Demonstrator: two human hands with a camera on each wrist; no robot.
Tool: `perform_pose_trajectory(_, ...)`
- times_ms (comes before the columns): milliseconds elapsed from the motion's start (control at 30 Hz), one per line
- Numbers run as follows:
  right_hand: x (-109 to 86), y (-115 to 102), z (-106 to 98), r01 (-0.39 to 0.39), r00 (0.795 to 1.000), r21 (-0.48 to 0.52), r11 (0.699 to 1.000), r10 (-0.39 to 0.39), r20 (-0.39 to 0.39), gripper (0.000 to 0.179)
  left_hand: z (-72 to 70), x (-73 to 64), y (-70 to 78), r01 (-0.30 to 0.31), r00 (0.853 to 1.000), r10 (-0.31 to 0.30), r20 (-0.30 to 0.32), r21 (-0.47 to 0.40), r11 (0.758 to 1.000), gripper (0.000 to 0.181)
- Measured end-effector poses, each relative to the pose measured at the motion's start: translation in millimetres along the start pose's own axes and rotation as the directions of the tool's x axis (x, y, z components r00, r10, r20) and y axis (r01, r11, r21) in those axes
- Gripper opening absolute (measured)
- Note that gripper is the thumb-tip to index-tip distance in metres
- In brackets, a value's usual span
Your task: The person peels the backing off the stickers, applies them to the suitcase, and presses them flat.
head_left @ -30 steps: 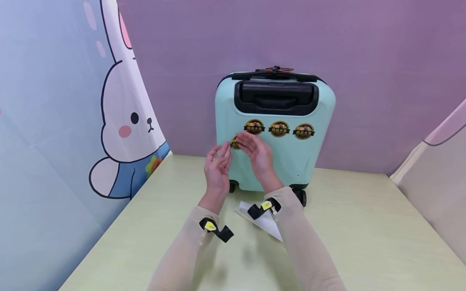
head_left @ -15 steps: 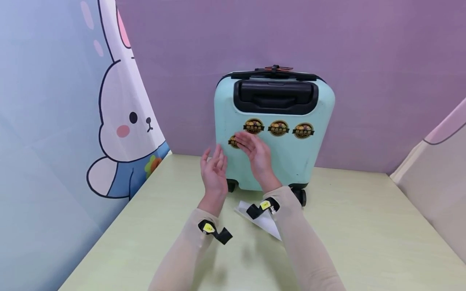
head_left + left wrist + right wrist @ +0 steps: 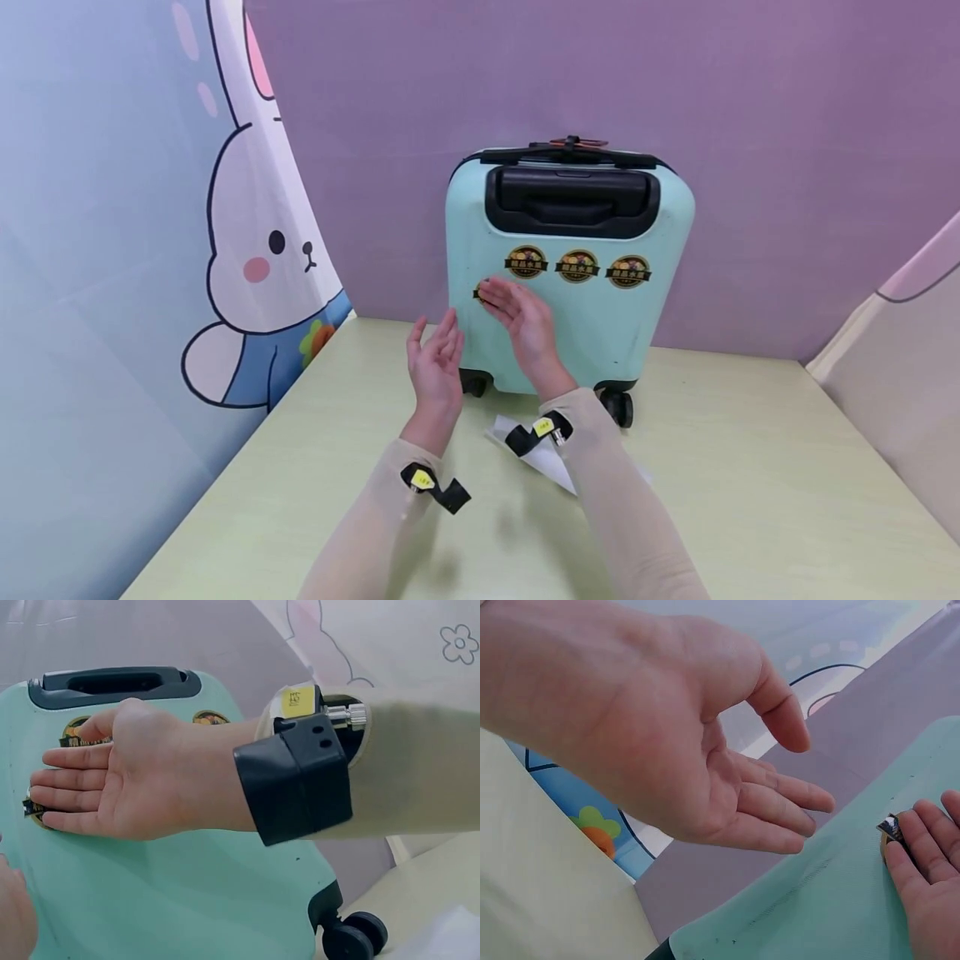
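A mint-green hard-shell suitcase [image 3: 592, 333] stands upright on the tabletop [image 3: 750, 467] – contents hidden – with three round stickers [image 3: 577, 266] in a row. The right hand [image 3: 531, 329], fingers straight and gripping nothing, partly covers a fourth sticker [image 3: 477, 293]; the left hand [image 3: 437, 373], loosely spread and holding nothing, is near the suitcase's left edge – tabletop extends to both sides, white paper [image 3: 546, 464] in front

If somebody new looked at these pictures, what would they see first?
Probably the mint-green suitcase standing on the table, with three round stickers in a row below its black handle. Next, the right hand partly covering a fourth sticker, lower left of that row. Then the big cartoon rabbit on the blue backdrop at the left.
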State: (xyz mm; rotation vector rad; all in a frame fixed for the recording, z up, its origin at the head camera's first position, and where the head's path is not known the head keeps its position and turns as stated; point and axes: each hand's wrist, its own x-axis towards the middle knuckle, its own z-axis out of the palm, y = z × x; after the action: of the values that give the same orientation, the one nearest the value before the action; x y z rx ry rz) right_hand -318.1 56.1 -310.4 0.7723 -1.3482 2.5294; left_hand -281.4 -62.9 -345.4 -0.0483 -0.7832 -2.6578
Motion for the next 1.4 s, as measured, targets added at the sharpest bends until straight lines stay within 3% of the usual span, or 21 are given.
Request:
perform_pose_trajectory(433, -4.7, 10.8, -4.7, -0.129, 0.992, -0.043, 0.991, 0.129, 0.003, 0.04, -18.3, -5.4, -10.5, 0.033, 0.999, -0.033, -0.008, 0.087, 0.996, 0.049)
perform_pose_trajectory(967, -16.7, 26.2, -18.3, -0.197, 0.98, -0.138, 0.971, 0.197, -0.018, 0.038, -39.1, -13.2, -24.2, 0.073, 0.997, -0.071, -0.013, 0.201, 0.977, 0.046)
perform_pose_trajectory(1233, -30.3, 29.0, -33.8, -0.247, 0.969, -0.243, 0.938, 0.246, -0.033, 0.039, -47.1, -18.8, -34.3, 0.103, 0.994, -0.106, 0.0, 0.256, 0.961, 0.043)
perform_pose_trajectory(1400, -39.8, 29.8, -47.5, -0.275, 0.96, -0.315, 0.908, 0.275, -0.046, 0.04, -53.6, -22.3, -39.3, 0.137, 0.988, -0.154, 0.027, 0.331, 0.934, 0.033)
